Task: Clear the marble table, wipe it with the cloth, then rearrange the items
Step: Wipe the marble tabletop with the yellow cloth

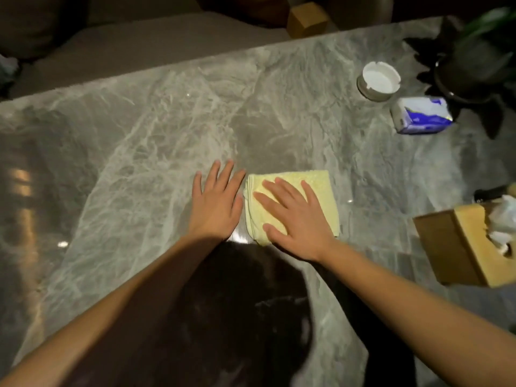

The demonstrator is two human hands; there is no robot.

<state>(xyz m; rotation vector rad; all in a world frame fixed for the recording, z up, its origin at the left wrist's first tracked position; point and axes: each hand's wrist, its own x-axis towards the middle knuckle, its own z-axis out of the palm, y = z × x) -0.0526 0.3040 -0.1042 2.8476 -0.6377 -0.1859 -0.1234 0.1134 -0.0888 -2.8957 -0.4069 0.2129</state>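
A folded pale yellow cloth (321, 188) lies flat on the grey marble table (139, 141), near the middle. My right hand (296, 219) rests palm down on top of the cloth, fingers spread. My left hand (216, 203) lies flat on the bare marble just left of the cloth, fingers apart and holding nothing. At the right stand a white round ashtray (379, 81), a blue-and-white tissue pack (421, 115) and a wooden tissue box (463, 247).
A dark potted plant (472, 68) sits at the far right corner. A dark object (491, 192) lies behind the wooden box. Beyond the far table edge are a grey sofa (139, 43) and a small wooden block (307, 19).
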